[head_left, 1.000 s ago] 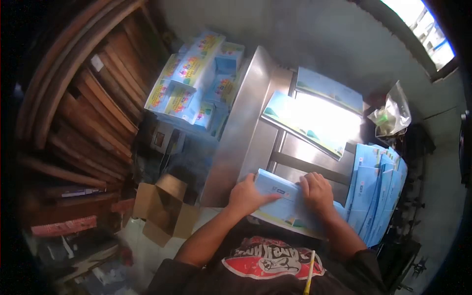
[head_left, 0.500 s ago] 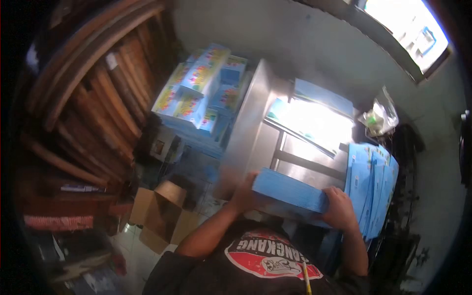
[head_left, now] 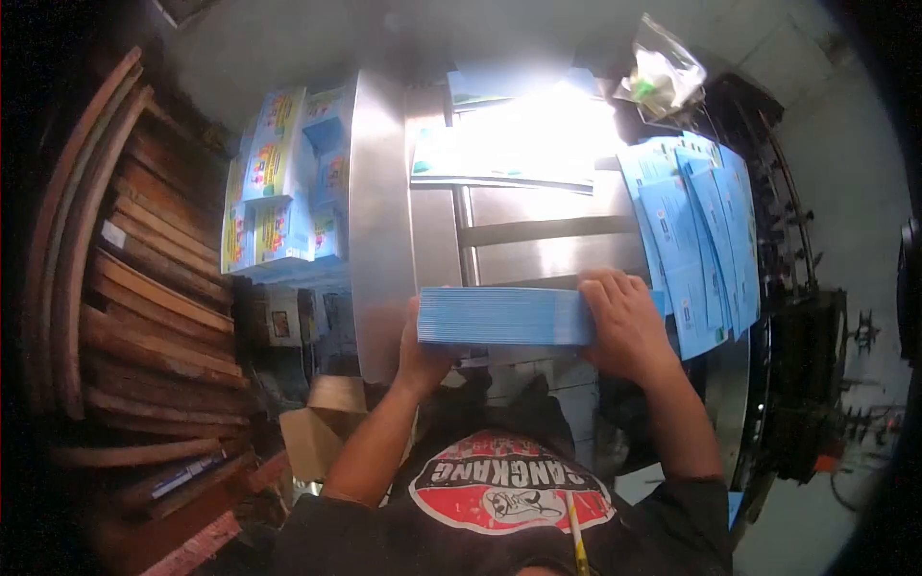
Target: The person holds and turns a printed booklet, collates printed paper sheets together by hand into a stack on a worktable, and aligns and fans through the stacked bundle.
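A thick stack of blue printed sheets (head_left: 499, 317) is held level between my two hands, its layered edges facing me. My left hand (head_left: 423, 359) grips the stack's left end, with most of its fingers hidden behind and under it. Around the right end curls my right hand (head_left: 624, 326), its fingers bent over the top edge. Just beyond the stack lies a metal table (head_left: 547, 254). Fanned blue sheets (head_left: 687, 245) lie on its right side, close to my right hand.
More printed sheets (head_left: 504, 165) lie under bright glare at the table's far side. Piled blue printed packs (head_left: 279, 163) stand left of a raised metal panel (head_left: 379, 221). Wooden boards (head_left: 168, 278) fill the far left. An open cardboard box (head_left: 312, 442) sits low at left. A clear plastic bag (head_left: 663, 82) is at back right.
My view has turned, so the table now appears squarer. The stack, tilted before, now looks level and sits further left in view, still between both hands.
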`<state>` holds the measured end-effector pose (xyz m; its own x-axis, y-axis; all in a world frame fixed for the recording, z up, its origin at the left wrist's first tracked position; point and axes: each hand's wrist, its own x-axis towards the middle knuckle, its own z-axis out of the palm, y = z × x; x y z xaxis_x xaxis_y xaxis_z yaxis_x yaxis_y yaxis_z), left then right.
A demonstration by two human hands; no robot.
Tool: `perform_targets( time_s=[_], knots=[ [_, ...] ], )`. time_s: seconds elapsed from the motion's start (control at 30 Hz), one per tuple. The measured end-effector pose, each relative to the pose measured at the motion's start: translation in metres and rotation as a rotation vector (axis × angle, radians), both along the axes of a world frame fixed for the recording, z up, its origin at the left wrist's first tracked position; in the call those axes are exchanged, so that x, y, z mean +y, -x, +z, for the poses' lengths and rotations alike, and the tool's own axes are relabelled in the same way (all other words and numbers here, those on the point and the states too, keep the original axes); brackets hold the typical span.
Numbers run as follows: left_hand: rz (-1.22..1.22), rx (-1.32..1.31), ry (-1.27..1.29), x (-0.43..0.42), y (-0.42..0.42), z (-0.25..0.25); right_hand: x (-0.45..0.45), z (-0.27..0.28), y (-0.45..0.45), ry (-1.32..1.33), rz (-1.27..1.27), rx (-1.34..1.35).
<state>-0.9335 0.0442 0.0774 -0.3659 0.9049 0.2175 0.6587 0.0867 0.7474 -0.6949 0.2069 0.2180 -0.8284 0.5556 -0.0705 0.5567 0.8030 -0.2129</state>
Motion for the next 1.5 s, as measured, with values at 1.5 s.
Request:
perform_targets(
  time_s=[1.5],
  knots=[
    [-1.022, -0.671, 1.169, -0.117, -0.404, -0.052, -0.640, -0.184, -0.354, 0.768, -2.118, 1.926]
  ],
)
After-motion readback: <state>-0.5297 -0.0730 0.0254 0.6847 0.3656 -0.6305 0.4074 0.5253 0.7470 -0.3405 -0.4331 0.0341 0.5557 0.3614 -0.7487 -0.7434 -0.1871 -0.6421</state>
